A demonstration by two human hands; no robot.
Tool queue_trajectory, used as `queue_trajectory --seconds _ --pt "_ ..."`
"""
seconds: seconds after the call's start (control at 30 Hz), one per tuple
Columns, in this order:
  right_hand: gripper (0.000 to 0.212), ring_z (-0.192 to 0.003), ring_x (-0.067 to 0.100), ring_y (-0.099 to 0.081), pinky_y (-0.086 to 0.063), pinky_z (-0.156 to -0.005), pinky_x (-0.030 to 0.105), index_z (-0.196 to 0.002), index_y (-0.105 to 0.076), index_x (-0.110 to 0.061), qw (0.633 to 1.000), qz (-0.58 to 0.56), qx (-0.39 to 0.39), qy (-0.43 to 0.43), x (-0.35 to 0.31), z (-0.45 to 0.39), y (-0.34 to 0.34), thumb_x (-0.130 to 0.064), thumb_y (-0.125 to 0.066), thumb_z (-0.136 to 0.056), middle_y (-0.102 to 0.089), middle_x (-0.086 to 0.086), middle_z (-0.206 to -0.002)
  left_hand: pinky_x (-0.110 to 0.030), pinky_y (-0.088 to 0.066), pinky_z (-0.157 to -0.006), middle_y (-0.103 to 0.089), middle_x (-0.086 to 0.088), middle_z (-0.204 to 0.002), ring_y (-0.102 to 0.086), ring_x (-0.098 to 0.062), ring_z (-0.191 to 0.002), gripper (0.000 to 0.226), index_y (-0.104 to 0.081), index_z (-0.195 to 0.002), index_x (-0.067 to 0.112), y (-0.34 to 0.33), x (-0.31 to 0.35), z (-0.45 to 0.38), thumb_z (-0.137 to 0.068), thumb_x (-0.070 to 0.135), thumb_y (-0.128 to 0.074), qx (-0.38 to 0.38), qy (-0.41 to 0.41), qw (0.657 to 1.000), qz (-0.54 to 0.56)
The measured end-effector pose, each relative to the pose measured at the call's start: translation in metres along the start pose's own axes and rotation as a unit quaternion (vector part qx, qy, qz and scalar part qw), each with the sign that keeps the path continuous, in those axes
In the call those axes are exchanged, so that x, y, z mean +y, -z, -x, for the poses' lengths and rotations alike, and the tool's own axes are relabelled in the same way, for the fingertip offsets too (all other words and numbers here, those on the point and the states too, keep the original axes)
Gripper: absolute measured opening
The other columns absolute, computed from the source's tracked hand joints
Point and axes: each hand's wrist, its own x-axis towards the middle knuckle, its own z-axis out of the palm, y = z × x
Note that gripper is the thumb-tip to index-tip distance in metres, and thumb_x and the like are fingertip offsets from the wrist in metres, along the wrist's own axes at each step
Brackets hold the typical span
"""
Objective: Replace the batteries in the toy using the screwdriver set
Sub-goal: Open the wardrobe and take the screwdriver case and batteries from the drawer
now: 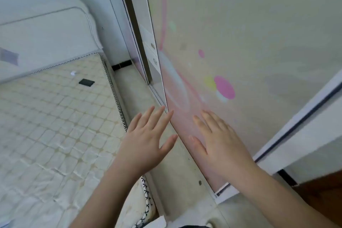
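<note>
Plainly, only one view is offered, from the head camera, and it is tilted steeply. Both hands are held out in front, palms away, fingers straight and spread; nothing is gripped by either. The left hand (146, 139) is seen over the strip of floor (140, 87) between the mattress (55, 126) and the sliding door (240, 42). The right hand (220, 139) is seen against the lower part of that door, whose pale panel is printed with pink and yellow dots; whether the panel is actually touched cannot be told.

No toy, no screwdriver set and no batteries can be made out anywhere in the view. A small dark flat object (86, 82) and a small white scrap (73, 73) lie on the mattress near its far right edge, well apart from the hands; what they are cannot be told. A padded headboard (46, 29) is seen beyond the mattress, and a dark gap is left where the door stands open at its far end.

Since nothing is carried and the fingers are stretched flat, the pose is judged to be a starting or checking gesture, not a working grip. The task is judged as not yet begun: the toy and the tools are still to be found, perhaps behind the door.
</note>
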Motion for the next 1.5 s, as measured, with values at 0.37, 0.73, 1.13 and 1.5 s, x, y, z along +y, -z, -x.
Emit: queue_trajectory --seconds 0.37,0.73,1.13,1.5 --pt "0.057 -0.125 0.030 -0.054 -0.046 -0.100 0.042 -0.131 -0.058 -0.013 1.000 -0.018 -0.022 -0.011 -0.002 -0.060 -0.023 -0.046 -0.032 -0.092 -0.057 0.012 -0.135 -0.041 -0.015 -0.117 -0.034 0.004 -0.155 -0.023 -0.015 -0.147 0.062 -0.034 -0.149 0.032 -0.009 -0.009 -0.030 -0.095 0.060 -0.021 0.059 0.115 0.991 -0.032" --pt "0.057 -0.118 0.032 -0.060 -0.049 -0.095 0.044 -0.125 -0.064 -0.014 0.997 -0.018 -0.075 -0.017 -0.041 -0.173 -0.075 -0.047 -0.033 -0.089 -0.062 0.012 -0.129 -0.046 -0.031 -0.111 -0.048 0.000 -0.147 -0.041 -0.023 -0.138 0.059 -0.046 -0.142 0.031 -0.026 -0.104 -0.120 -0.092 0.058 -0.029 0.072 0.137 0.986 -0.055" --pt "0.068 -0.134 0.030 -0.044 -0.037 -0.108 0.043 -0.140 -0.050 -0.017 0.999 -0.013 -0.029 0.027 -0.129 -0.413 -0.097 -0.050 -0.016 -0.090 -0.048 0.010 -0.145 -0.044 -0.024 -0.116 -0.038 0.005 -0.153 -0.029 -0.019 -0.144 0.064 -0.036 -0.147 0.035 0.040 -0.295 -0.242 -0.092 0.062 -0.014 0.122 0.153 0.980 -0.032" --pt "0.062 -0.143 0.025 -0.029 -0.027 -0.113 0.044 -0.147 -0.037 -0.025 0.995 0.028 -0.062 0.066 -0.153 -0.576 -0.110 -0.052 -0.013 -0.095 -0.029 0.005 -0.156 -0.043 -0.022 -0.115 -0.037 0.005 -0.154 -0.029 -0.019 -0.144 0.070 -0.033 -0.148 0.037 0.072 -0.401 -0.363 -0.088 0.065 -0.007 0.128 0.150 0.979 -0.058"
